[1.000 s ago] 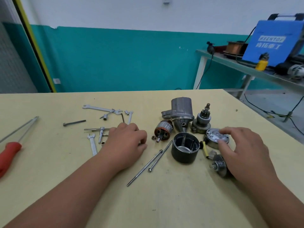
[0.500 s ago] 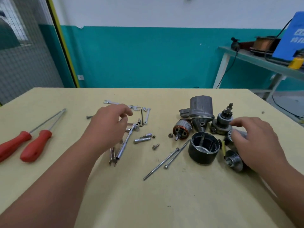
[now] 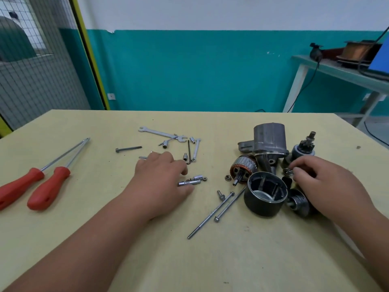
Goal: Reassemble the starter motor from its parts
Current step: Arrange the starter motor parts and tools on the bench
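Two hands (image 3: 161, 182) (image 3: 330, 186), right on small gear (image 3: 286, 171)

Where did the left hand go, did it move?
Yes. The left hand moved left, away from the armature it nearly touched a second ago. A wide gap now lies between them.

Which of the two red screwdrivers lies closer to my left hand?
The right-hand screwdriver, its whole handle in view; the other screwdriver lies farther left, handle cut by the picture's edge.

Two red screwdrivers (image 3: 48, 188), two long bolts (image 3: 212, 213) — one armature (image 3: 244, 168), one black casing (image 3: 265, 199), one small gear (image 3: 286, 171).
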Demonstrator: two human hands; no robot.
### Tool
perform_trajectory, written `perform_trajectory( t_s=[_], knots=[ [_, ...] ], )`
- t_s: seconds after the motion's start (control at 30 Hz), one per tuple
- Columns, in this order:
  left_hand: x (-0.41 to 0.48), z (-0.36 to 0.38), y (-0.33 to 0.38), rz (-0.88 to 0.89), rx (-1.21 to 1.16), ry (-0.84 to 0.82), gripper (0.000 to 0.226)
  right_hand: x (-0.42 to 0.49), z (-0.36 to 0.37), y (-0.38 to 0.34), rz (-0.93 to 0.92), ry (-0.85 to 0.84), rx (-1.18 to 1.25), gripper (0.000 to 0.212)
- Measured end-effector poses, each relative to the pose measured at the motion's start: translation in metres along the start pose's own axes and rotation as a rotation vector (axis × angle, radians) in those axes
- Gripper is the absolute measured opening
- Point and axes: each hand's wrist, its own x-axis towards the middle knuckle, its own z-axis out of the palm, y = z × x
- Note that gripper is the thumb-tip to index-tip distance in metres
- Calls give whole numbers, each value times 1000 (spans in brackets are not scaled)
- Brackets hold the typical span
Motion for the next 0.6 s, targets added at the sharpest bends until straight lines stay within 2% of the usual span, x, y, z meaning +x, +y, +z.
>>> perform_trajectory(
  t_s=[0.2,0.37,0.6],
  knots=[
    [11,6,7,-4,-22,22,37,-3,-4,0,-20,-38,52,16],
    [16,9,2,-34,-59,86,15,-4,-4,0,-48,-53,73,17],
    [18,4,-33,-165,-50,124,23,-5,-3,6,-52,-32,77,19]
  ],
)
